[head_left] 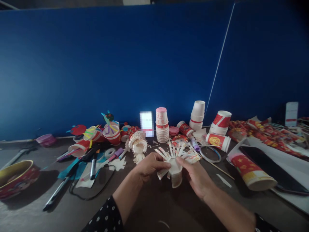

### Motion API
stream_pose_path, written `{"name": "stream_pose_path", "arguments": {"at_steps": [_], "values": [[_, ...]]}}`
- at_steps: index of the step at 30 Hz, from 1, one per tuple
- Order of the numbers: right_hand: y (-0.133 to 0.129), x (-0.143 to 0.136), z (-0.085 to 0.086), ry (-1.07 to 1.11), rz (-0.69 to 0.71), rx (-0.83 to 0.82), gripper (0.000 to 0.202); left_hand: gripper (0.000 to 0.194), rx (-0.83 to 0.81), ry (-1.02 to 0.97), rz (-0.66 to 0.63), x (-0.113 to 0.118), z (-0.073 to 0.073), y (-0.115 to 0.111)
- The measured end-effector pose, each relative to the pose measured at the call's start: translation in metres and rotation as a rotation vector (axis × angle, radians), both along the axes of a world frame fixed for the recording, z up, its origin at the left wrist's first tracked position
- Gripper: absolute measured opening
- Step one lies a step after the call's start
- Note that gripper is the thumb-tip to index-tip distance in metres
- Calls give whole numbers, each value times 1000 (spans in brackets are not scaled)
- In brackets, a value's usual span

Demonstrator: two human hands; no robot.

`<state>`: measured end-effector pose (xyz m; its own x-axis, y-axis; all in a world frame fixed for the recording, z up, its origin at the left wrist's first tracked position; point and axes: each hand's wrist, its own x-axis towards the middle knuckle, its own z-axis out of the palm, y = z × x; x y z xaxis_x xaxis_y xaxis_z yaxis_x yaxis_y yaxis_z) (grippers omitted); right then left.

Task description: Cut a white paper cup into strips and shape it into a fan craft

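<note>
A white paper cup cut into strips (175,167) is held between both hands above the dark table. Its narrow strips fan outward at the back, and a wider piece hangs down at the front. My left hand (151,166) grips its left side, with the thumb across the cup's base. On the right side, my right hand (193,172) pinches the cup near the strips. Some of the fingers are hidden beneath the paper. Just behind my left hand lies a curled white paper piece (138,145).
Stacked cups (162,129) stand behind the hands. Pens (93,167), a black cord and paper scraps lie left, near a red-yellow bowl (31,178). A tape ring (210,154), a red-yellow cup (252,174) and a black phone (272,169) are right. A blue partition (145,58) rises behind.
</note>
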<state>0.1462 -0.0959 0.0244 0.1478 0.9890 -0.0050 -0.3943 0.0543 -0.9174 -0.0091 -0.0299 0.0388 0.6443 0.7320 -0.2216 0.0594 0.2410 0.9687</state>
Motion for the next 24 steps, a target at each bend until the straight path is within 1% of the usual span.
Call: {"name": "stream_pose_path", "arguments": {"at_steps": [4, 7, 10, 15, 18, 21, 24], "values": [[0, 2, 0, 87, 43, -56, 33, 32, -80, -115, 7, -4, -1, 3], [0, 3, 0, 101, 79, -57, 27, 31, -140, -193, 11, -5, -2, 4], [-1, 3, 1, 70, 92, -33, 23, 30, -154, -185, 8, -5, -2, 4], [-1, 3, 1, 75, 158, 0, 26, 25, -138, -154, 28, -5, -3, 5], [-1, 3, 3, 85, 174, 24, 23, 23, -126, -160, 14, -5, -4, 5], [-1, 2, 4, 63, 158, 29, 19, 24, -116, -148, 1, -5, -3, 4], [-1, -1, 1, 13, 100, 33, 17, 25, -87, -129, 16, -3, -3, 3]]}}
